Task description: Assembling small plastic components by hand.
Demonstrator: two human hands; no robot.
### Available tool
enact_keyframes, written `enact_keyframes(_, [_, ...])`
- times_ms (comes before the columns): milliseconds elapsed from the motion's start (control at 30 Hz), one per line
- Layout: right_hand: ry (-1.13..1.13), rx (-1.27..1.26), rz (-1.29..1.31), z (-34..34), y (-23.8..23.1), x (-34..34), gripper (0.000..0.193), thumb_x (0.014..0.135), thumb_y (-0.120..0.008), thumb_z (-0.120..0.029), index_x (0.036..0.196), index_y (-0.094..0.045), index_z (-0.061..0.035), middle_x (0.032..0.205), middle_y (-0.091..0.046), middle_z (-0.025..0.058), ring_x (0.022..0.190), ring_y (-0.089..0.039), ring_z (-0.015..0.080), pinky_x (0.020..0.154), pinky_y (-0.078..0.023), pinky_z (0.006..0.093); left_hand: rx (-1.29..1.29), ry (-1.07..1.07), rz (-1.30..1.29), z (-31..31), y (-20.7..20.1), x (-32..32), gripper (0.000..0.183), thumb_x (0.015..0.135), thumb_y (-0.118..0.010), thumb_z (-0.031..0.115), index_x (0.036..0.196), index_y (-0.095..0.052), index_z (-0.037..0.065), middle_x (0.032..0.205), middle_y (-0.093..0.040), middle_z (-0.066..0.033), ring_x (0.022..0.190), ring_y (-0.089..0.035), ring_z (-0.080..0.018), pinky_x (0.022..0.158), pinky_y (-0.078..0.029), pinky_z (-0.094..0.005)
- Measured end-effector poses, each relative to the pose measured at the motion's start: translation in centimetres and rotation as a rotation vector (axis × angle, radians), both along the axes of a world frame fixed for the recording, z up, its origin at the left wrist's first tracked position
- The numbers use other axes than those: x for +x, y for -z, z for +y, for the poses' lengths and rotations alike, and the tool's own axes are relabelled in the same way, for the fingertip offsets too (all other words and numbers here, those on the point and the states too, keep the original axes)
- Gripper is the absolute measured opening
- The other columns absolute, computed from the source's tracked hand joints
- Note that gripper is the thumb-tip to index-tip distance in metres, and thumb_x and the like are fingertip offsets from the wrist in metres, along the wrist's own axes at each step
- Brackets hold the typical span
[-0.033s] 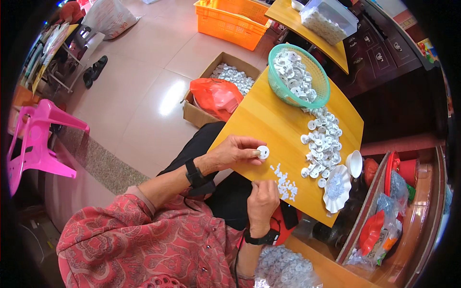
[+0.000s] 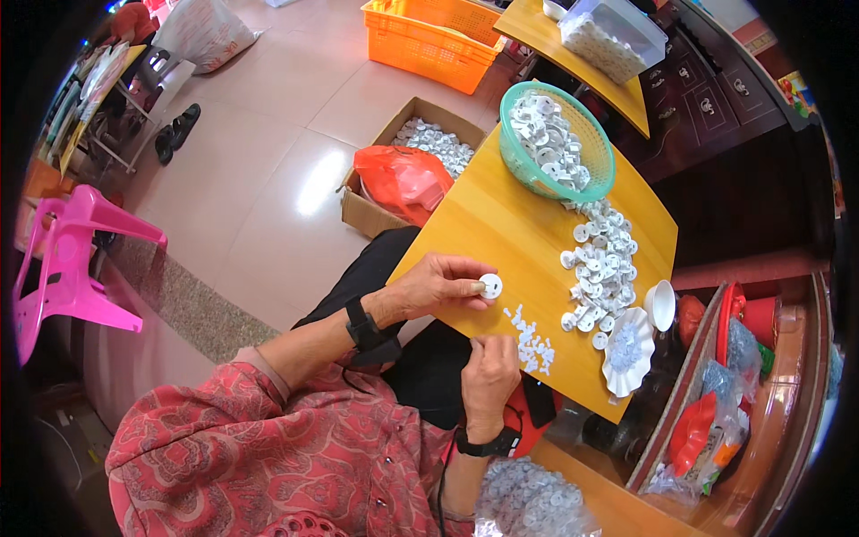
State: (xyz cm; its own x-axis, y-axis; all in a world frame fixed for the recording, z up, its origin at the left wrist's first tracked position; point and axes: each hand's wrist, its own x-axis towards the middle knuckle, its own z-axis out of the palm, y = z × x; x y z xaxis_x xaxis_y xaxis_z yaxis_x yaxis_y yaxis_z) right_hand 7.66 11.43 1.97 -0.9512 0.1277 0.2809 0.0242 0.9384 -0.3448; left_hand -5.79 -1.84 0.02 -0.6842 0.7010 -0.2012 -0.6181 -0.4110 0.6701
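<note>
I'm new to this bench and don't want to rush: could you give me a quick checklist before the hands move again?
1. Round white plastic disc gripped: ok, pinched in the left hand.
2. Right hand free: cannot tell; its fingers are curled, hiding whatever may be inside.
3. Small white plastic pieces within reach: ok, lying loose beside the right hand.
4. Heap of white plastic discs clear of both hands: ok, it lies apart from them on the yellow wooden table.
5. White fluted dish well inside the table's edge: not ok, it sits right at the edge.
</note>
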Motion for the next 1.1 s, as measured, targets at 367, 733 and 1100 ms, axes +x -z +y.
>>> enact_keyframes(367, [0.280,-0.769,0.177,-0.1,-1.9,0.3,0.007,0.091,-0.061,-0.004,0.094,-0.063,0.0023,0.087,-0.060,0.0104,0.068,-0.061,0.0173,0.057,-0.053,0.0281,0.016,0.170,0.019,0.7,0.5,2.0,0.035,0.093,-0.060,0.003,0.127,-0.057,-0.001,0.115,-0.065,-0.0151,0.097,-0.068,-0.0220,0.088,-0.057,-0.0326])
enact_keyframes(733, [0.333,-0.801,0.197,0.0,-2.4,0.7,0.008,0.089,-0.064,-0.002,0.095,-0.065,0.0027,0.087,-0.061,0.0073,0.067,-0.060,0.0118,0.061,-0.050,0.0250,0.116,0.234,-0.012,1.1,-0.3,3.5,0.034,0.093,-0.062,0.009,0.126,-0.058,0.000,0.116,-0.063,-0.0127,0.107,-0.063,-0.0211,0.091,-0.056,-0.0346])
enact_keyframes(1100, [0.343,-0.976,0.201,0.0,-2.6,1.1,0.011,0.088,-0.063,0.002,0.099,-0.062,0.0052,0.091,-0.064,0.0064,0.077,-0.061,0.0099,0.066,-0.051,0.0231,0.201,0.224,-0.080,1.2,-0.3,4.0,0.038,0.093,-0.061,0.008,0.130,-0.054,0.001,0.120,-0.062,-0.0128,0.114,-0.060,-0.0222,0.097,-0.052,-0.0368])
